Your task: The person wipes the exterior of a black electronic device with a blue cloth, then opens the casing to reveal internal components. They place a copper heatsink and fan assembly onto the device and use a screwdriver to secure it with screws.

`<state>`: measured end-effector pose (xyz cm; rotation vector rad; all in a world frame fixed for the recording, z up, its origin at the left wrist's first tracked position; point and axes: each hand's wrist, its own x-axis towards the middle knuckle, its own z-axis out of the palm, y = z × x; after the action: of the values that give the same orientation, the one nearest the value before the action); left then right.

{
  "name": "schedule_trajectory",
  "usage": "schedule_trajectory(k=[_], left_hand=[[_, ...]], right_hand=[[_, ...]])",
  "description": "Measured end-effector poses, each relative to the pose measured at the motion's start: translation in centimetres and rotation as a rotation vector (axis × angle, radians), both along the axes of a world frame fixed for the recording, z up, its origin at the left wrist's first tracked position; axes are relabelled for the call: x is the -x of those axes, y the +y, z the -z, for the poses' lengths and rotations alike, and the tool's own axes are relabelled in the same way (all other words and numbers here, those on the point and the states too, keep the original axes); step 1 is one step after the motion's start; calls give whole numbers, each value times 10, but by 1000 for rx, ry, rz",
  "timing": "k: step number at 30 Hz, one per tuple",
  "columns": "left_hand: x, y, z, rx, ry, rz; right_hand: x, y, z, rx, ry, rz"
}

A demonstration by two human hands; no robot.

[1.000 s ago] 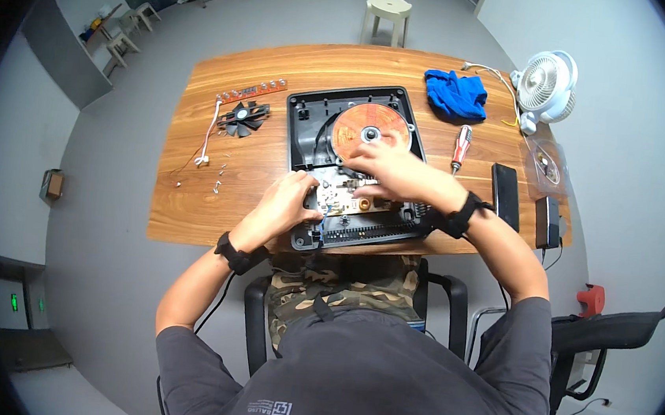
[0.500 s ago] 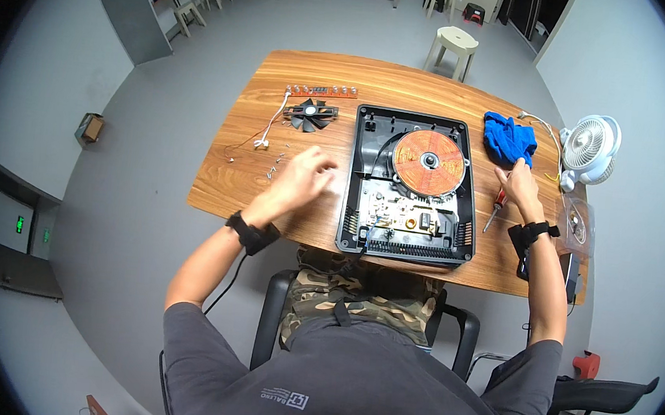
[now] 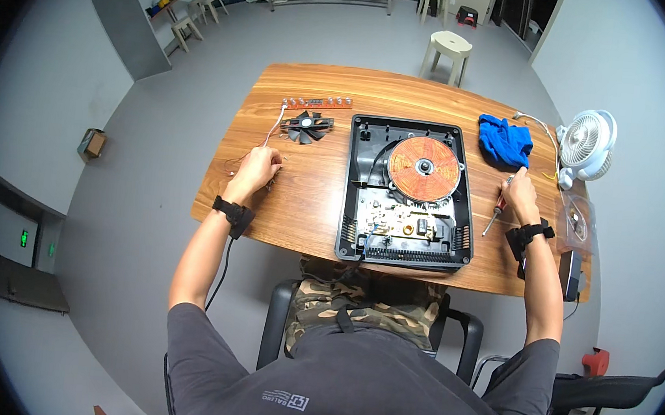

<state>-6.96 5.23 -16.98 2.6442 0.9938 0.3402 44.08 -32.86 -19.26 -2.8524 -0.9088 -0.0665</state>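
On the left of the table my left hand [image 3: 258, 169] bends its fingers down among the small loose screws [image 3: 274, 177], fingertips together. Whether a screw is between them is too small to see. At the right, my right hand [image 3: 520, 195] has its fingers closed at the red handle of a screwdriver [image 3: 500, 204], whose shaft points toward me on the tabletop. Between my hands lies an opened induction cooker base [image 3: 402, 259], a black casing. Its round copper coil [image 3: 424, 170] and circuit board [image 3: 402, 221] are exposed.
Beyond my left hand are a black cooling fan [image 3: 306, 125] and an orange light-dotted circuit strip [image 3: 318, 103] with a white cable. A blue cloth [image 3: 504, 141], white desk fan [image 3: 589, 143], clear plastic bag [image 3: 576, 221] and black box [image 3: 569, 274] line the right side.
My left hand has moved left, away from the casing, and down to the screws. My right hand has shifted slightly onto the screwdriver handle. The view has tilted a little.
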Motion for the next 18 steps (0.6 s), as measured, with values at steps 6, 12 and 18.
schedule_trajectory(k=[6,12,18], left_hand=[[-4,7,5,14,66,-6],[-9,11,14,21,70,-23],[-8,11,17,-25,55,-34]], right_hand=[[1,-7,-4,34,49,2],[-3,-9,4,0,124,24],[-5,-8,3,-74,234,13]])
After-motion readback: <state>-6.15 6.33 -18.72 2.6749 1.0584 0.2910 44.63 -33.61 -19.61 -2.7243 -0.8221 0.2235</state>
